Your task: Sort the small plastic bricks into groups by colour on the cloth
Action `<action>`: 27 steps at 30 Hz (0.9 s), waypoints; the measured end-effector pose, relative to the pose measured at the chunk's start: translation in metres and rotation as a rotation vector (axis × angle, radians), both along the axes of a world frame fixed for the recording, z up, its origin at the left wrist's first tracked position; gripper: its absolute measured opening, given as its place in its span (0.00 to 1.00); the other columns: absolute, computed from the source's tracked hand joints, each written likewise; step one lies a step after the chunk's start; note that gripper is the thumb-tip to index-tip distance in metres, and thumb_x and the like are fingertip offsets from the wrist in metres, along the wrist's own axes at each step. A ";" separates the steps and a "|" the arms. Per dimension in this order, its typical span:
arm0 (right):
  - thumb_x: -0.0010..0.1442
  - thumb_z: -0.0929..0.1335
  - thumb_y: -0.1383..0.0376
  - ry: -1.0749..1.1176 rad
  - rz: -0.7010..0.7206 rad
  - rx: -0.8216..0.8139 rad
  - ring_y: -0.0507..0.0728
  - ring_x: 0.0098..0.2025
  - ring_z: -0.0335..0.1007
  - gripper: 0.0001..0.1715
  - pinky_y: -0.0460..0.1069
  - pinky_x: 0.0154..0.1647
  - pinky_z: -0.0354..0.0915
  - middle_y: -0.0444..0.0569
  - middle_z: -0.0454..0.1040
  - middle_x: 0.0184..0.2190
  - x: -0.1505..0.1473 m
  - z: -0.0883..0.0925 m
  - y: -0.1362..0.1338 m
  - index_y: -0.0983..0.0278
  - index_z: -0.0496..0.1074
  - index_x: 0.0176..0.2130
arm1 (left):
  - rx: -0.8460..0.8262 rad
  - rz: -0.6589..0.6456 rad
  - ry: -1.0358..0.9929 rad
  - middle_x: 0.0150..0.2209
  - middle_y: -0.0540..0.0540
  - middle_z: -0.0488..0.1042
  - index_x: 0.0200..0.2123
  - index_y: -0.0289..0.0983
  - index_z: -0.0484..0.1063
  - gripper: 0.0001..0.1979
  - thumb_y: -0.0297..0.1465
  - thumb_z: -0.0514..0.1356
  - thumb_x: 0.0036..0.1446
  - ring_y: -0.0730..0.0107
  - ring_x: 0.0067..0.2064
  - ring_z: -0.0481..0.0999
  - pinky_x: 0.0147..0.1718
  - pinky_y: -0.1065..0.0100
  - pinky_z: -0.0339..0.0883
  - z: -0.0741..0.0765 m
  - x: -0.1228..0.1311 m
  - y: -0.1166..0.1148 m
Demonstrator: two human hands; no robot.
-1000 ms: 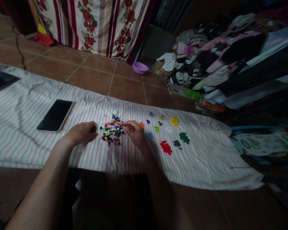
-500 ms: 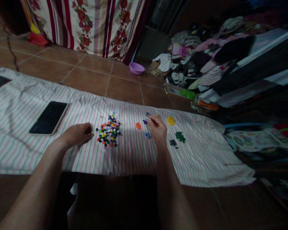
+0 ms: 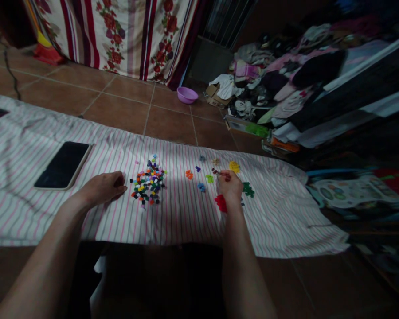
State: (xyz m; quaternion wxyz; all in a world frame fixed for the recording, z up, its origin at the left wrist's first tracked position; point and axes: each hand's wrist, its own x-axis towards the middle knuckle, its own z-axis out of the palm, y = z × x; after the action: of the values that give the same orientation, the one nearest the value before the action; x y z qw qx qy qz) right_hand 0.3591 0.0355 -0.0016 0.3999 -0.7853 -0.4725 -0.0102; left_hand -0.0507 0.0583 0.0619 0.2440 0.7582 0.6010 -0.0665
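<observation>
A heap of small mixed-colour tiles lies on a pink-striped cloth. My left hand rests curled on the cloth just left of the heap, holding nothing I can see. My right hand is pinched over the small sorted groups to the right, its fingertips by the dark red bits; what it pinches is too small to name. Around it lie orange, light green, blue, yellow, dark green and red groups.
A black phone lies on the cloth at the left. Beyond the cloth is a brown tiled floor with a purple bowl, a flowered curtain and a pile of clothes and clutter at the right.
My right hand has gone from the mixed heap rightward to the sorted groups, now near the dark red and yellow ones. My left hand has stayed beside the heap.
</observation>
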 end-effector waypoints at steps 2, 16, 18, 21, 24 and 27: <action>0.49 0.63 0.63 -0.024 -0.006 -0.020 0.59 0.34 0.74 0.13 0.54 0.43 0.68 0.51 0.79 0.30 0.003 -0.003 0.000 0.63 0.75 0.33 | 0.003 -0.002 0.020 0.37 0.43 0.79 0.37 0.39 0.68 0.10 0.38 0.53 0.57 0.60 0.38 0.78 0.35 0.65 0.63 0.001 0.001 -0.001; 0.52 0.62 0.63 -0.075 0.013 -0.145 0.62 0.41 0.76 0.22 0.55 0.49 0.68 0.55 0.82 0.38 -0.002 -0.003 0.003 0.65 0.80 0.41 | -0.007 -0.008 0.013 0.37 0.43 0.78 0.36 0.40 0.67 0.09 0.38 0.52 0.57 0.59 0.38 0.77 0.36 0.64 0.63 0.001 0.001 -0.001; 0.52 0.62 0.63 -0.069 0.021 -0.134 0.62 0.42 0.76 0.23 0.56 0.49 0.68 0.54 0.82 0.38 -0.002 -0.004 0.003 0.64 0.80 0.41 | -0.008 -0.007 0.003 0.36 0.43 0.78 0.36 0.40 0.67 0.09 0.38 0.52 0.57 0.59 0.37 0.77 0.35 0.64 0.63 0.001 0.001 -0.001; 0.52 0.62 0.62 -0.052 0.011 -0.131 0.63 0.43 0.75 0.23 0.56 0.50 0.68 0.54 0.81 0.38 -0.002 -0.005 0.004 0.65 0.80 0.42 | 0.004 0.003 -0.015 0.35 0.44 0.78 0.35 0.40 0.67 0.09 0.38 0.53 0.56 0.59 0.36 0.78 0.34 0.64 0.63 0.000 0.001 -0.001; 0.52 0.62 0.62 -0.035 -0.003 -0.127 0.62 0.42 0.75 0.24 0.56 0.51 0.67 0.55 0.81 0.38 -0.002 -0.007 0.005 0.65 0.80 0.42 | 0.019 0.009 -0.030 0.34 0.44 0.79 0.34 0.40 0.68 0.08 0.37 0.53 0.56 0.60 0.35 0.78 0.33 0.65 0.63 0.000 0.000 -0.001; 0.52 0.61 0.62 -0.044 0.003 -0.127 0.62 0.43 0.75 0.24 0.57 0.52 0.67 0.56 0.81 0.38 0.000 -0.009 0.006 0.66 0.80 0.42 | 0.027 0.012 -0.024 0.34 0.44 0.79 0.34 0.40 0.69 0.08 0.37 0.54 0.56 0.60 0.36 0.78 0.33 0.65 0.63 0.000 0.001 -0.001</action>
State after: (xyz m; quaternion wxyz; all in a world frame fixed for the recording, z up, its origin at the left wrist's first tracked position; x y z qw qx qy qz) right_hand 0.3588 0.0410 -0.0103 0.3386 -0.8082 -0.4819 0.0031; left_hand -0.0497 0.0575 0.0619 0.2411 0.7586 0.6034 -0.0479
